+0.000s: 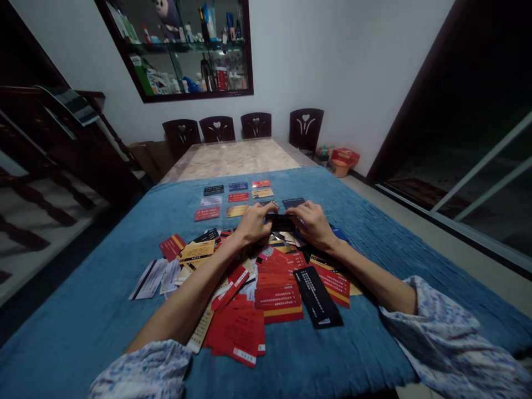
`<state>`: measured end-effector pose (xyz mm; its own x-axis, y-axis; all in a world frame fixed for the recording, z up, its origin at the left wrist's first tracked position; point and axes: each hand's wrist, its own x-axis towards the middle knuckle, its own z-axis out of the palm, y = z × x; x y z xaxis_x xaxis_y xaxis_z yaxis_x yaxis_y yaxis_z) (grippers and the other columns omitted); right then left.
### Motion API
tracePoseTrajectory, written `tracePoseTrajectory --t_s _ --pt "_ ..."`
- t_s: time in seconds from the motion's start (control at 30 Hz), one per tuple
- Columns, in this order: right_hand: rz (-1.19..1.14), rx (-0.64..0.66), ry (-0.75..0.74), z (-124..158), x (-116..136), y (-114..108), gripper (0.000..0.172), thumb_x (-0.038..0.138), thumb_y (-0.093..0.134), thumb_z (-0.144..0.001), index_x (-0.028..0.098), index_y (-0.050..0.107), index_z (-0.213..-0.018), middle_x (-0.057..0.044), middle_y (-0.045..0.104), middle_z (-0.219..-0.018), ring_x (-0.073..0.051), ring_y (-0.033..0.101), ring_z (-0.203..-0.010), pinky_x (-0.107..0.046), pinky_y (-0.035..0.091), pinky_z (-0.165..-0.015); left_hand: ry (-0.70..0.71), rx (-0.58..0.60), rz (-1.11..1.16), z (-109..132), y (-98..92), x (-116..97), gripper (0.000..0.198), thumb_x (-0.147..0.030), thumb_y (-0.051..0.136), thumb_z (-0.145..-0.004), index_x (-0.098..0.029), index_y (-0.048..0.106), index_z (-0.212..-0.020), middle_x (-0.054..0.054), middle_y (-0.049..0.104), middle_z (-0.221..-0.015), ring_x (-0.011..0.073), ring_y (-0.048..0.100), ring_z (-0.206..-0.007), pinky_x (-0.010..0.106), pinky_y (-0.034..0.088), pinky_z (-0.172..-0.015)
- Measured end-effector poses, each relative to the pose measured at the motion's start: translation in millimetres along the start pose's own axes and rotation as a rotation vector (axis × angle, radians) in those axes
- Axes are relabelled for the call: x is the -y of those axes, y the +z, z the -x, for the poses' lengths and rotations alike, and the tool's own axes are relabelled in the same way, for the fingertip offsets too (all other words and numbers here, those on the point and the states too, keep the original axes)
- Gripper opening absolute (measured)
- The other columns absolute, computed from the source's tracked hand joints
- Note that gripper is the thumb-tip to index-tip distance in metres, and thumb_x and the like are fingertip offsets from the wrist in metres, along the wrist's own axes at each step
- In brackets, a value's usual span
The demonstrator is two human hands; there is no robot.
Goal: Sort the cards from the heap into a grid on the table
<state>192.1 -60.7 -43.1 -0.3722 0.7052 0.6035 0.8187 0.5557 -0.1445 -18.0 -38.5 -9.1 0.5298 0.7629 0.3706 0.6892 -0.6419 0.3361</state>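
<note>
Between my two hands is a black card [283, 223], possibly a stack, held at its two ends. My left hand [256, 223] grips its left side with fingers and thumb. On the right side my right hand [312, 224] closes on it. Under and in front of my hands spreads a loose pile of cards, with red cards [277, 296], yellow cards [198, 251] and a long black card [318, 296]. Beyond them lie cards in rows, among them a red card [206, 214], a gold card [237, 210] and a dark blue card [293, 203], partly behind my right hand.
A blue cloth [103, 266] covers the near part of the table, and the bare marble-look tabletop [245, 155] shows beyond. Several dark chairs [216, 128] stand at the far end. A glass-shelved cabinet [187, 50] is set in the wall. Stair railings [45, 144] are at left.
</note>
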Motion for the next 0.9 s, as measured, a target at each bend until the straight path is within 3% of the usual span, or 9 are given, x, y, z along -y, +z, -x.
tracePoseTrajectory --t_s 0.4,0.9 --pt "0.144 0.145 -0.006 4 6 1 0.05 0.032 0.054 -0.09 0.018 0.054 -0.137 -0.011 0.068 -0.105 -0.027 0.052 -0.099 -0.039 0.033 -0.086 -0.095 0.014 -0.045 -2 -0.5 5 0.037 -0.011 0.052 -0.077 -0.02 0.065 -0.11 0.004 0.072 -0.086 0.0222 0.065 -0.08 0.032 0.05 -0.08" --pt "0.083 0.17 -0.022 2 1 5 0.061 0.041 0.055 -0.088 0.013 0.049 -0.141 -0.016 0.059 -0.112 -0.029 0.047 -0.1 -0.038 0.036 -0.08 -0.149 -0.026 0.058 -1 -0.9 1 0.031 -0.009 0.052 -0.082 -0.018 0.067 -0.108 0.006 0.074 -0.095 0.0196 0.067 -0.084 0.03 0.05 -0.085"
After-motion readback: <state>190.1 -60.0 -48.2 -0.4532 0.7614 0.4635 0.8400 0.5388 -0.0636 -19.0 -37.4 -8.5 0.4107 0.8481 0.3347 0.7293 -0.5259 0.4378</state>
